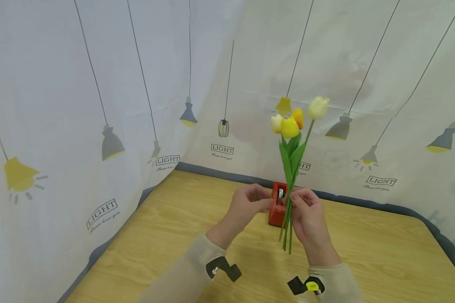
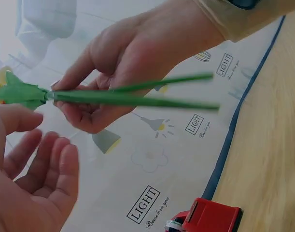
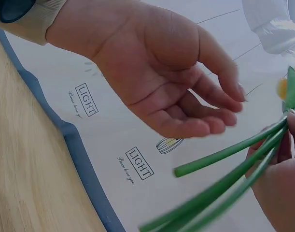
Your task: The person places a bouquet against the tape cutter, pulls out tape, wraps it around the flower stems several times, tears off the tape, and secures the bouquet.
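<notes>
My right hand (image 1: 309, 214) pinches the green stems (image 1: 287, 229) of a bunch of artificial tulips, upright above the table. Yellow (image 1: 289, 127), orange (image 1: 298, 118) and white heads cluster over the leaves (image 1: 293, 162), while one white tulip (image 1: 318, 107) leans out to the right. A shiny band (image 2: 50, 95) shows on the stems by the right thumb in the left wrist view. Left of the stems, my left hand (image 1: 248, 203) has its fingers loosely bent around nothing, as the right wrist view shows. Behind the stems stands a red tape dispenser (image 1: 277, 216) with a tape roll.
The wooden table (image 1: 197, 210) runs back to a light curtain (image 1: 250, 75) printed with hanging lamps. A dark blue edging (image 1: 364, 200) lines the back of the table. Each wrist wears a small black camera mount (image 1: 223, 268).
</notes>
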`<state>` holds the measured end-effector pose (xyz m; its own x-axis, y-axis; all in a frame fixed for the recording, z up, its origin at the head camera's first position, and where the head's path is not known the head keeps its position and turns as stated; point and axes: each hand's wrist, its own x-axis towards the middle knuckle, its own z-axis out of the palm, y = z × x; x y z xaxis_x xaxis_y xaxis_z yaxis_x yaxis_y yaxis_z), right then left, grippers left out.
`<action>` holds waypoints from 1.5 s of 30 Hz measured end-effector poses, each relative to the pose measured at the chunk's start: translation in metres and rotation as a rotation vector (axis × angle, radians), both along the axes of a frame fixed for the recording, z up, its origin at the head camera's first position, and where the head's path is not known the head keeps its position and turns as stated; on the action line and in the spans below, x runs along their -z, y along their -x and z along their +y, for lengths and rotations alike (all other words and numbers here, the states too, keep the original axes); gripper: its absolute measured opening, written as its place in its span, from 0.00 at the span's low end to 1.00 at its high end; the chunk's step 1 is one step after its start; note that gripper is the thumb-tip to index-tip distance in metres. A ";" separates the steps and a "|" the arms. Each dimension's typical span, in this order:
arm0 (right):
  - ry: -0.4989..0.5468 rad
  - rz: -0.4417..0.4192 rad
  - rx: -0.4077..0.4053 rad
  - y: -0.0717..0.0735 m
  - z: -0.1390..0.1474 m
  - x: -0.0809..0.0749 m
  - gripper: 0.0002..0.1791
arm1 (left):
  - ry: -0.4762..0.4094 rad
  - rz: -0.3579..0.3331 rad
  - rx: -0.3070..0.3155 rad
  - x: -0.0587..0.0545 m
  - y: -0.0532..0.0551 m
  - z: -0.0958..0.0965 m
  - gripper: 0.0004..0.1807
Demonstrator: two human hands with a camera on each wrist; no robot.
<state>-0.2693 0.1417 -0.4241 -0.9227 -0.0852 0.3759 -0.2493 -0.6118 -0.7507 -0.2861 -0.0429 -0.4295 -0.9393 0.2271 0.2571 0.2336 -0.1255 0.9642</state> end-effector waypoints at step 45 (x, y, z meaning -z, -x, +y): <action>-0.100 -0.200 0.454 -0.001 -0.006 -0.010 0.06 | 0.302 0.329 -0.254 0.029 -0.026 0.041 0.11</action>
<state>-0.2685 0.1359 -0.4138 -0.9284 0.3143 0.1983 -0.3184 -0.3977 -0.8605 -0.2599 -0.0020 -0.4581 -0.8550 0.1121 0.5064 0.5176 0.2475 0.8191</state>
